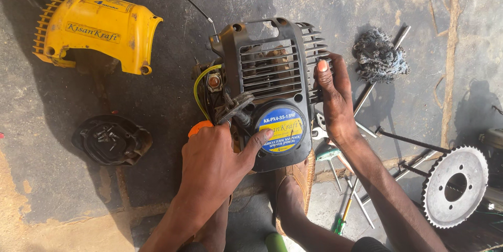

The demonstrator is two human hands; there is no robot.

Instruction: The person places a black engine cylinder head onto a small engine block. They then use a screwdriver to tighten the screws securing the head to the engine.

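Note:
A small black engine (272,74) with a vented housing and a round blue-and-yellow label stands on the concrete floor. My left hand (212,160) rests on its lower left side, the thumb on the label, next to the black starter handle (237,106) and an orange part (199,127). My right hand (334,100) presses flat against the engine's right side, fingers up along the vents. A yellow fuel hose (199,87) curves by the engine's left side. My foot in a brown sandal (298,178) sits just below the engine.
A yellow plastic cover (97,32) lies at the upper left. A black round cover (112,139) holding several screws sits at left. A rag (380,55), metal rods and screwdrivers (356,194) lie at right, with a toothed sprocket (455,186) at far right.

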